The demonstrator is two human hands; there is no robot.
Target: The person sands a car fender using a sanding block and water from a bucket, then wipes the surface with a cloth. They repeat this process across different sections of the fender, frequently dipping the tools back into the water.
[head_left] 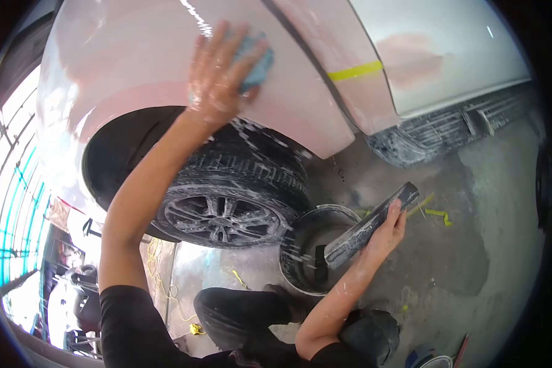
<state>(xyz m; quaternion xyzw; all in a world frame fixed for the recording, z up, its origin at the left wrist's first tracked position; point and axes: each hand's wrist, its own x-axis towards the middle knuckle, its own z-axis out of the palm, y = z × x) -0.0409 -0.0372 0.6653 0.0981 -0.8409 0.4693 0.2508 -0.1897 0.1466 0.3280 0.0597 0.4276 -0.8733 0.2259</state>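
Note:
My left hand (218, 83) is pressed over a wet light-blue sponge (260, 64) against the car's fender (288, 104), just above the wheel arch. Its fingers are spread across the sponge, and water drips below. My right hand (386, 232) grips a long dark sanding block (368, 224), streaked with pale residue and tilted over a round black bucket (288, 270). Inside the bucket is a small dark block (321, 264), partly overlapped by the long one. The fender shows patches of pink and whitish primer, with a white streak of glare above my left hand.
The wet wheel (218, 218) sits under the fender, beside the bucket. Yellow tape (356, 71) crosses the panel near the door, above a dirty side step (435, 132). Tape scraps (438, 214) and a yellow cord (159, 270) lie on the floor. Another container (429, 357) stands lower right.

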